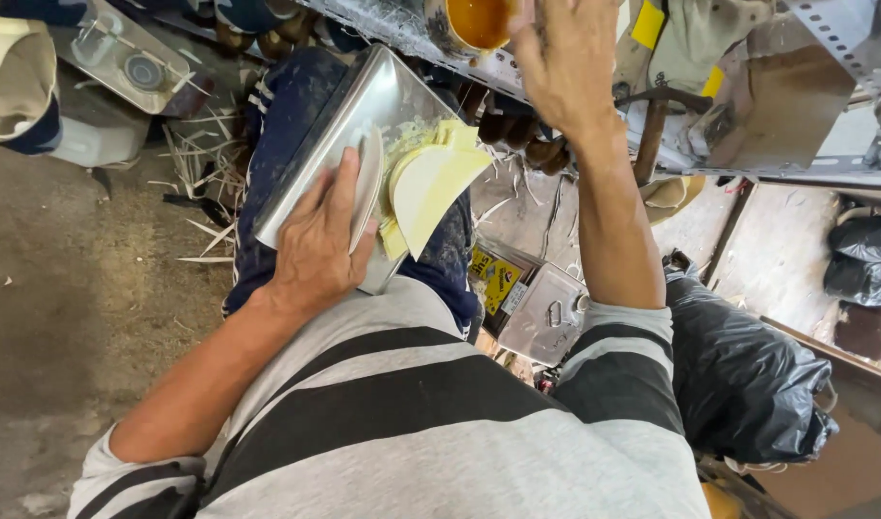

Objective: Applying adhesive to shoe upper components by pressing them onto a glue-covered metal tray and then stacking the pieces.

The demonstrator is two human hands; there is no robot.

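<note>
A metal tray (354, 125) is steadied on the lap by the left hand (318, 245), whose fingers lie flat across a pale curved piece (369, 183) beside a pale yellow curved sheet (436, 187). The right hand (563, 60) is raised to a container of amber liquid (474, 21) on a metal shelf (402, 24). A black plastic bag (743, 375) is seen at the right.

Even, soft daylight, brightest at the right edge; glare on the metal tray (364, 115); wide-angle bending at edges.
</note>
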